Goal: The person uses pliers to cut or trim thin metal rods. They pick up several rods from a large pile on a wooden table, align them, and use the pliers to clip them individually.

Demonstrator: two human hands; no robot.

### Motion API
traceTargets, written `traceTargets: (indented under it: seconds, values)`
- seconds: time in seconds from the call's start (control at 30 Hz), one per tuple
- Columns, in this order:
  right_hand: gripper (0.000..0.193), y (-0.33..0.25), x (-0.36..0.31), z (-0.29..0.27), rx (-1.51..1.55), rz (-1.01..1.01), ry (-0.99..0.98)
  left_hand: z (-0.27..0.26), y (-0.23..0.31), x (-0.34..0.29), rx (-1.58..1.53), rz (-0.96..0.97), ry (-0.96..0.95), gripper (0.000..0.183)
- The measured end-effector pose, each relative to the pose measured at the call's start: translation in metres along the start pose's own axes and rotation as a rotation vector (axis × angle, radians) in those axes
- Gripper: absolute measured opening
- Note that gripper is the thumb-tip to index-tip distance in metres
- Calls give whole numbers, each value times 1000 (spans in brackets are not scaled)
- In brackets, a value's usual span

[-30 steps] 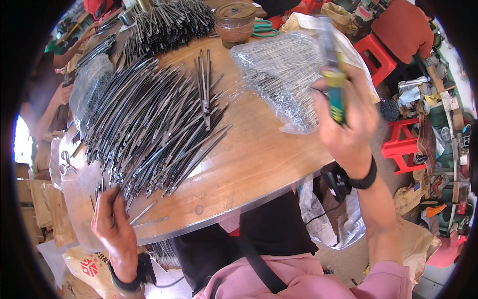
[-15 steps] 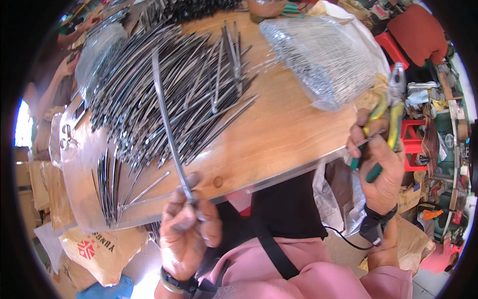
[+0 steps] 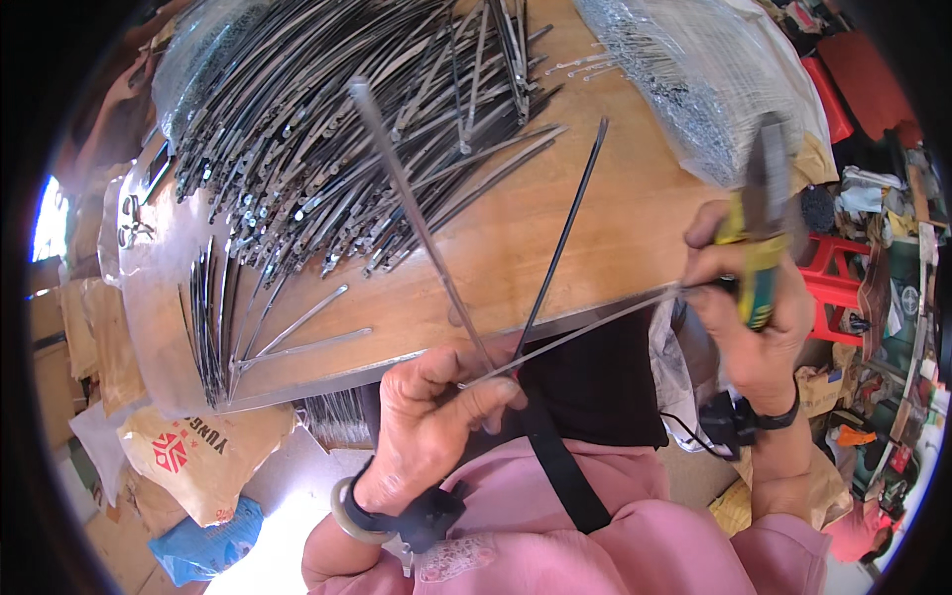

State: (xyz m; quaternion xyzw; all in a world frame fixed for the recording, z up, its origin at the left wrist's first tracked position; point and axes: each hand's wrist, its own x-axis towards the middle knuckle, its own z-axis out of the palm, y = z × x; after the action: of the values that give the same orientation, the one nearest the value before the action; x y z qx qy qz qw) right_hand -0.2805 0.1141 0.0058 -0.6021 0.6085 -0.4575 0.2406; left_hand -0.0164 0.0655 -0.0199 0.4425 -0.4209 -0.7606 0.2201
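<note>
My left hand (image 3: 431, 402), near the table's front edge, pinches a long silvery metal strip (image 3: 421, 228) pointing up and away. A second, dark metal strip (image 3: 567, 233) slants up to the right from the same fingers; whether the two are joined is hidden there. From the left fingertips a thin metal rod (image 3: 595, 327) runs across to my right hand (image 3: 749, 317), whose fingers close on its far end. Yellow-and-green-handled pliers (image 3: 762, 228) also sit in the right hand, jaws upward and blurred. Beyond the left hand lies a large pile of metal strips (image 3: 327, 149).
A small fan of strips (image 3: 210, 327) lies at the left of the wooden table (image 3: 635, 208). At the far right rests a clear plastic bag of thin rods (image 3: 694, 69). A red stool (image 3: 831, 297) stands to the right, and a brown paper bag (image 3: 188, 466) lies lower left.
The thin rod now stretches between both hands, and the dark strip stands out from the left hand. My left hand has turned inward and shifted right. The table appears higher in view.
</note>
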Motion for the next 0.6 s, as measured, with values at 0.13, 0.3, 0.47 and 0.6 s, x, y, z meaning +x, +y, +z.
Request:
traceTargets:
  seconds: [0.13, 0.3, 0.47, 0.6]
  values:
    - [16, -6, 11, 4, -210, -154, -106, -7, -4, 6, 59, -88, -18, 11]
    - [10, -1, 7, -7, 18, -37, -8, -11, -5, 6, 47, -84, 0, 11]
    - [22, 2, 6, -8, -201, -162, -153, -6, -4, 0, 64, -61, -34, 11]
    - [28, 0, 16, 14, -323, -296, -243, -6, -3, 3, 155, -150, -116, 6]
